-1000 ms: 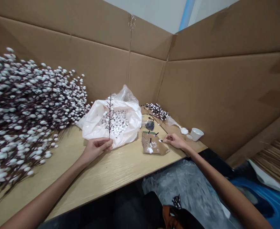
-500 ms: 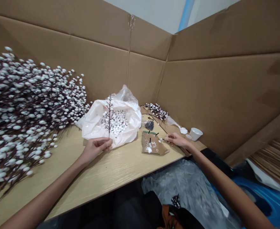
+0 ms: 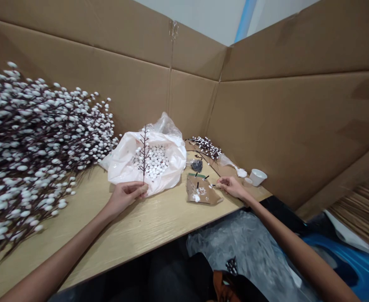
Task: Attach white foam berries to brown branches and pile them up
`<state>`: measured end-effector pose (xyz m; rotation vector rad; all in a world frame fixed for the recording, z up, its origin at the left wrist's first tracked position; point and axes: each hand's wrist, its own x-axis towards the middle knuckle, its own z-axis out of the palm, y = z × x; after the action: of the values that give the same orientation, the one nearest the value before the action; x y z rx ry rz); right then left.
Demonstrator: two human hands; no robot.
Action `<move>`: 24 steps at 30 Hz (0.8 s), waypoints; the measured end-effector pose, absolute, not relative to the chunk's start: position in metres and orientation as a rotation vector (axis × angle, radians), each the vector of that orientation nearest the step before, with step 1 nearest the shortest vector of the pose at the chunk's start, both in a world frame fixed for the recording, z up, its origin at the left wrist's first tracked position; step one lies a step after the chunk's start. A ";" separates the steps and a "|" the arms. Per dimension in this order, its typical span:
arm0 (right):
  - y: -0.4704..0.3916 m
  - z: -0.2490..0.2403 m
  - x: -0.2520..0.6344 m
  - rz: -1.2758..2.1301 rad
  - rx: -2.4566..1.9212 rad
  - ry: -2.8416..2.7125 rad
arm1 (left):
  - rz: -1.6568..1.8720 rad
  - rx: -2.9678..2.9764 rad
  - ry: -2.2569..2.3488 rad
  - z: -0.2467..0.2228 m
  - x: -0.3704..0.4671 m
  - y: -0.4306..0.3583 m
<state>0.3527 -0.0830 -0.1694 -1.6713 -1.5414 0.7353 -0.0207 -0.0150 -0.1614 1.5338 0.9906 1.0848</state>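
Note:
My left hand (image 3: 129, 193) pinches the lower end of a bare brown twig (image 3: 144, 155), which stands upright in front of an open white plastic bag (image 3: 121, 163) of small white berries (image 3: 157, 161). At the right edge of a cardboard piece (image 3: 208, 195), my right hand (image 3: 230, 185) has its fingers closed on a small dark stick (image 3: 214, 185). White paste and several short black sticks are on the cardboard piece. The tip of the held stick is too small to make out clearly.
A large heap of white-berried branches (image 3: 46, 126) fills the left side. Behind the cardboard piece lie a small dark packet (image 3: 196, 165) and a berry sprig (image 3: 206, 147). A white cup (image 3: 258, 177) stands at the right. Cardboard walls (image 3: 124, 84) rise behind the table (image 3: 134, 235).
My right hand has shifted very slightly at the cardboard piece's right edge. The left hand and its twig are nearly unmoved.

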 end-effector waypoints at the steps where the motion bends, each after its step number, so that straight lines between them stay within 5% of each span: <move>1: -0.083 -0.169 0.352 0.727 -1.671 -1.543 | 1.086 1.542 0.995 -0.161 -0.021 -0.015; 24: -0.083 -0.165 0.348 0.712 -1.612 -1.424 | 1.066 1.489 0.975 -0.163 -0.021 -0.014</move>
<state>0.3479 -0.0833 -0.1655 -1.6119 -1.4241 0.7117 -0.0211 -0.0143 -0.1635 1.4891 0.9746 1.0656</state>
